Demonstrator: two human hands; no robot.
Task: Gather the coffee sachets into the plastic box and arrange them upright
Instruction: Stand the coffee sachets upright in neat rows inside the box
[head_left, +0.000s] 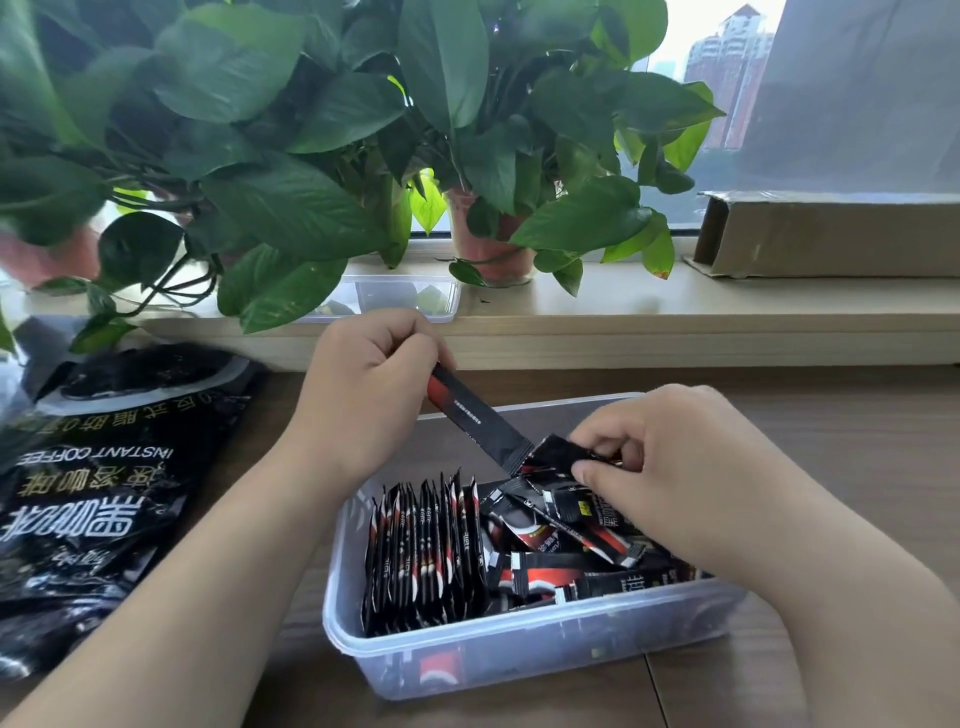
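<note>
the left hand (363, 395) is curled into a loose fist above the far left corner of the plastic box (519, 662). its fingers and thumb grip the top end of a long sachet (478, 421), black with a red stripe. that sachet slants down and to the right, so its lower end hangs over the middle of the box. the right hand (670, 467) reaches in from the right side, thumb and forefinger pinching a second sachet (558, 452) by its edge, raised a little off the pile. the ends of the two sachets are just beside one another, and i can't tell whether they touch. inside the box, along its left side, an upright row (421, 551) of sachets stands packed on edge, while the right half holds a loose heap (566, 540) lying flat and crisscrossed. the box sits on a wooden table (831, 467), between the two forearms. to the left on the table lies a big black coffee bag (104, 499) printed "instant coffee", upside down from where i stand. behind runs a pale window sill (675, 306) with leafy potted plants (291, 130), a small clear tub (395, 296) partly under the leaves, and a cardboard box (831, 234) lying on its side at the right.
</note>
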